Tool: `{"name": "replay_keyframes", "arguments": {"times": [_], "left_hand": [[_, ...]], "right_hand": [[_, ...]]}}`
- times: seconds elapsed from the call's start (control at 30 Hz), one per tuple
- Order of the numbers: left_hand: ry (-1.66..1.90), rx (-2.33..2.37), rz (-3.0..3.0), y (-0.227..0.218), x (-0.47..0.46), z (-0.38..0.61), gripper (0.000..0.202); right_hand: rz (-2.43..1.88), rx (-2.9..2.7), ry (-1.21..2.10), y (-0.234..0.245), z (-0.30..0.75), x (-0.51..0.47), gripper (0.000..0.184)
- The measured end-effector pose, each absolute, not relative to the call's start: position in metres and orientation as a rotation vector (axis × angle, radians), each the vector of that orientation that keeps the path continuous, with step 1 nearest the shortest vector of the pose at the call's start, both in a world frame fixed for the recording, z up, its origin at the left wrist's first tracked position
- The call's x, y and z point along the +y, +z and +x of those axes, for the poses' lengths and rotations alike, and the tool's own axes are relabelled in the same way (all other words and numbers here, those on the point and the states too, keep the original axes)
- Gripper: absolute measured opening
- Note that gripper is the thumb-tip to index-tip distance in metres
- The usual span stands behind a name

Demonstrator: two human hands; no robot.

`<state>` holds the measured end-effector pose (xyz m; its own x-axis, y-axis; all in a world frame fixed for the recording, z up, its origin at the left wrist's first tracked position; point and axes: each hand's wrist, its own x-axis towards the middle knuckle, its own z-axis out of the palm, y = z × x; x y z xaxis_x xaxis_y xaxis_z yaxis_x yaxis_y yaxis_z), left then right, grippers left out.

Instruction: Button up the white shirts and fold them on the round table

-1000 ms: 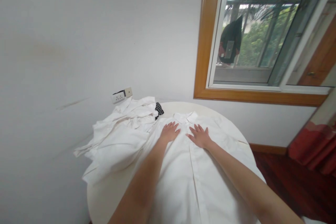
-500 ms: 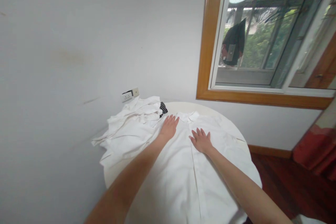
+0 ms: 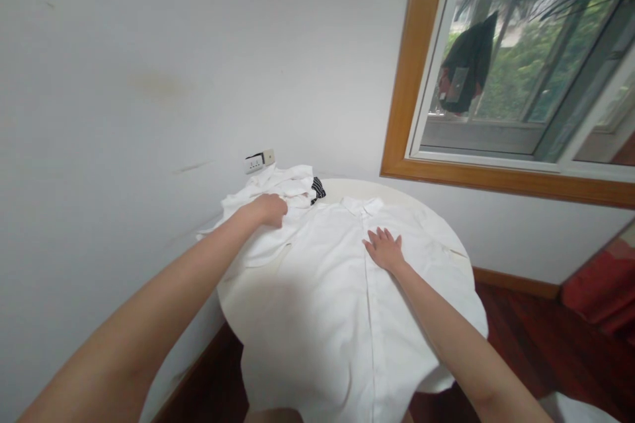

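Left hand [image 3: 272, 210] shifted from shirt [image 3: 330, 291] to clothes pile [image 3: 268, 246] | its grip: unclear | right hand [image 3: 385, 249]: splayed wide on shirt

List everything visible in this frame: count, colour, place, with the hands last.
Wall: one, white, behind everything
Table: one, off-white, centre
Shirt: one, white, spread on table
Clothes pile: count unclear, white, table's left
Striped cloth: one, black and white, beside pile
Socket plate: one, white, on wall
Small plate: one, beige, beside socket plate
Window frame: one, brown, upper right
Hanging item: one, dark, seen in the glass
Curtain: one, mostly red, right edge
Floor: one, dark reddish brown, below
Left hand: one, bare, at pile
Right hand: one, bare, flat on shirt
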<state>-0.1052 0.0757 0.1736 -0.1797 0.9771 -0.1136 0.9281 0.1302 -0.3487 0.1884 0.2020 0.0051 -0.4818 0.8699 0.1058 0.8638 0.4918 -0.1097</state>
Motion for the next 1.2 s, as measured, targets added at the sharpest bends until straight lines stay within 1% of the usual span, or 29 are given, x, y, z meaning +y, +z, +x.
{"name": "replay_keyframes", "arguments": {"times": [0.17, 0.27, 0.33, 0.43, 0.57, 0.7, 0.77, 0.83, 0.9, 0.97, 1.1, 1.13, 1.2], "left_hand": [[0.428, -2.202, -1.959, 0.186, 0.080, -0.093, 0.028], [0.259, -2.083, -2.053, 0.181, 0.096, -0.067, 0.029], [0.127, -2.007, -2.133, 0.169, 0.111, -0.042, 0.029], [-0.001, -2.059, -2.145, 0.139, 0.134, -0.001, 0.029], [-0.007, -2.060, -2.244, 0.096, 0.150, 0.033, 0.032], [-0.015, -2.039, -2.465, 0.077, 0.149, 0.022, 0.047], [-0.049, -2.102, -2.494, 0.081, 0.143, 0.006, 0.055], [-0.059, -2.163, -2.484, 0.091, 0.134, -0.013, 0.058], [-0.014, -2.220, -2.472, 0.103, 0.123, -0.030, 0.057], [0.108, -2.240, -2.454, 0.113, 0.112, -0.045, 0.052], [0.424, -2.226, -2.332, 0.120, 0.096, -0.063, 0.031], [0.486, -2.242, -2.282, 0.120, 0.093, -0.065, 0.030], [0.583, -2.291, -2.198, 0.118, 0.089, -0.066, 0.036]], "right_hand": [[-1.520, -2.591, 0.032, 0.006, 0.189, 0.201, 0.059], [-1.521, -2.591, 0.037, 0.006, 0.189, 0.201, 0.059], [-1.515, -2.587, 0.042, 0.005, 0.189, 0.201, 0.059], [-1.501, -2.576, 0.039, 0.005, 0.189, 0.201, 0.059], [-1.471, -2.556, 0.031, 0.006, 0.190, 0.200, 0.057], [-1.442, -2.538, 0.029, 0.006, 0.190, 0.200, 0.054], [-1.428, -2.524, 0.029, 0.005, 0.190, 0.200, 0.053], [-1.419, -2.514, 0.035, 0.004, 0.190, 0.202, 0.052], [-1.419, -2.509, 0.041, 0.003, 0.190, 0.202, 0.052], [-1.420, -2.508, 0.035, 0.002, 0.190, 0.203, 0.051], [-1.432, -2.520, 0.027, 0.004, 0.190, 0.200, 0.051], [-1.437, -2.526, 0.028, 0.005, 0.190, 0.200, 0.051], [-1.439, -2.534, 0.023, 0.006, 0.190, 0.199, 0.051]]}}
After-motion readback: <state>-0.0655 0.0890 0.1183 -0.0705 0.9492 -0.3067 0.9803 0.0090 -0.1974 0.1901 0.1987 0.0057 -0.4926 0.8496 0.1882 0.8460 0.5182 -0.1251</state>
